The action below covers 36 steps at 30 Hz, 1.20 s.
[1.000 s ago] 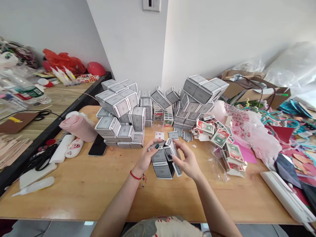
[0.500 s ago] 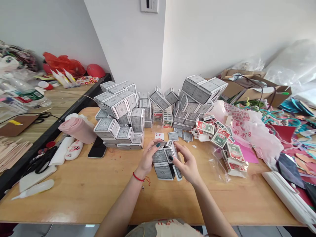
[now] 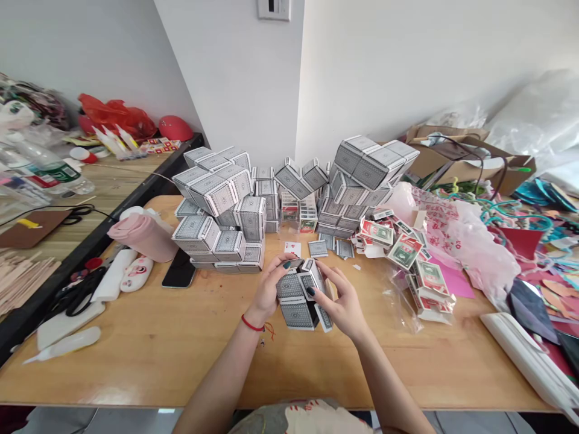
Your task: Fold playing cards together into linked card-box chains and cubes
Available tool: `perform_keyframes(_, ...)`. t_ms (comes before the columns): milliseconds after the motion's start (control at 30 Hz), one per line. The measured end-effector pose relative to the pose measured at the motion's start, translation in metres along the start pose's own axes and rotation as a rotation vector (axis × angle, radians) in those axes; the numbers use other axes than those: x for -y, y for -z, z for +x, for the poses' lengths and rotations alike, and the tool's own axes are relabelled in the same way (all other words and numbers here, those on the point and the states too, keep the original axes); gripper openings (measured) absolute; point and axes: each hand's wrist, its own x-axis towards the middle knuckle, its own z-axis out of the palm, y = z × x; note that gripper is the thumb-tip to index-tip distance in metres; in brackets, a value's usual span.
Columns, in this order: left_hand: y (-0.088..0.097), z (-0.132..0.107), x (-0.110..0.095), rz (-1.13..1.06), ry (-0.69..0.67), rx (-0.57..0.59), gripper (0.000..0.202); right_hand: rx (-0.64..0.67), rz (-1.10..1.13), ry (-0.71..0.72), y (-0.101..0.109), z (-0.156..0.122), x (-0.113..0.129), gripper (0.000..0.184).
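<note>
Wooden table against white corner wall, cluttered. Left hand and right hand both curled, gripping card-box cluster from either side.

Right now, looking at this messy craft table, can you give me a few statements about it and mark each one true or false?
1. The left hand and right hand both hold a cluster of grey patterned boxes. True.
2. The left wrist wears a red string bracelet. True.
3. The black phone lies to the right of the hands. False: it lies to their left, beside the left stack of boxes.
4. The scissors are in the right hand. False: they lie near the left edge of the table.
5. A face-up card lies beyond the hands. True.
</note>
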Motion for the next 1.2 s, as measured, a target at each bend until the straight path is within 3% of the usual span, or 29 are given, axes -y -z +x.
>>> perform_keyframes(500,0.004,0.002,0.003,-0.06,-0.015,-0.029,0.024,0.004,-0.014,-0.131,-0.008,0.002,0.001,0.051)
perform_keyframes(900,0.006,0.003,0.005,-0.131,-0.008,-0.073,0.027,0.012,0.008,-0.173,-0.012,0.003,0.003,0.053)
perform_keyframes(1200,0.004,0.002,0.005,-0.099,-0.076,-0.119,0.028,0.022,0.004,-0.152,-0.012,0.004,0.006,0.053)
